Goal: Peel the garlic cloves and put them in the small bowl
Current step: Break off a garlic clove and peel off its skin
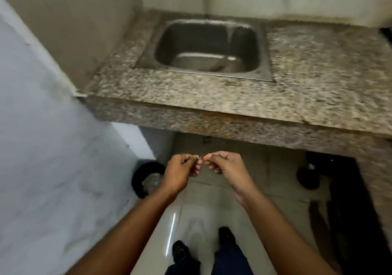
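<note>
I am pinching a small garlic clove (198, 158) between my left hand (180, 173) and right hand (228, 168) below the granite counter edge (212, 124), judging it light, firm, with brittle papery skin best picked at its tip.

Your left hand (180, 172) and right hand (226, 166) meet at lower centre of the frame, forearms stretched forward, fingers (196, 167) curled and pinching.

A speckled granite counter (233, 96) carries a steel sink (209, 48) (set flush into the stone).
</note>
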